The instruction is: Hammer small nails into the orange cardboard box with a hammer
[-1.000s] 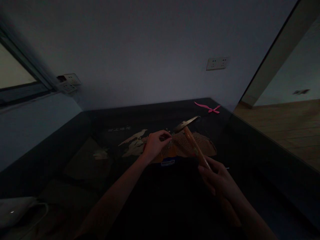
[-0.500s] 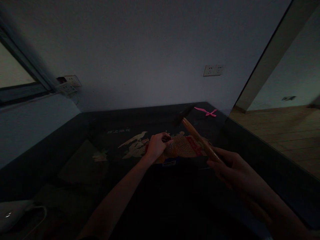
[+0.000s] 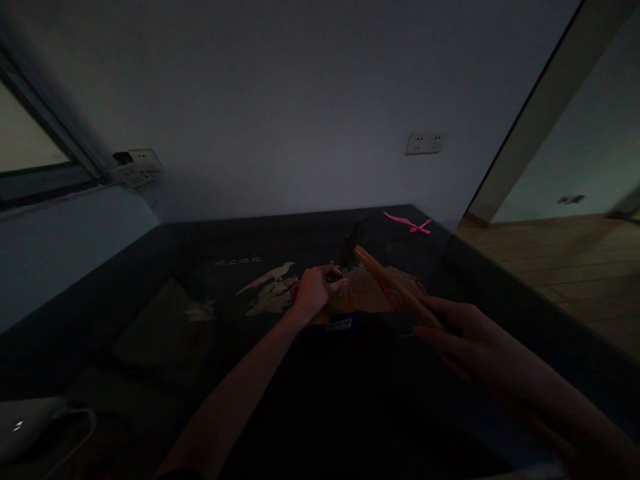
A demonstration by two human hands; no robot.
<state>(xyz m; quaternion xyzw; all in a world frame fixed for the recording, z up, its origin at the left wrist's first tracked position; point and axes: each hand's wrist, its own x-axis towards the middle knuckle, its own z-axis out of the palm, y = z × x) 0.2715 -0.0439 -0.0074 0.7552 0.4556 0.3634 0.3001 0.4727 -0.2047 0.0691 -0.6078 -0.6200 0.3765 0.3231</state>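
Note:
My right hand (image 3: pixel 455 330) is wrapped round the wooden handle of a hammer (image 3: pixel 387 279). The dark hammer head is raised a little above the table, just right of my left hand (image 3: pixel 319 290). My left hand's fingers are pinched together over a patterned packet (image 3: pixel 367 292) with red, orange and blue parts, lying on the dark table. Whatever sits between those fingertips is too small and dark to make out.
The dark table (image 3: pixel 280 230) bears a printed bird picture (image 3: pixel 270 280). A pink ribbon (image 3: pixel 410 223) lies at its back right corner. A white device (image 3: pixel 30 423) with a cable is at the lower left. Wall sockets (image 3: pixel 425 143) are behind.
The hammer head has come down and left, closer to my left hand, and the handle has tilted lower. My left hand has stayed nearly in place.

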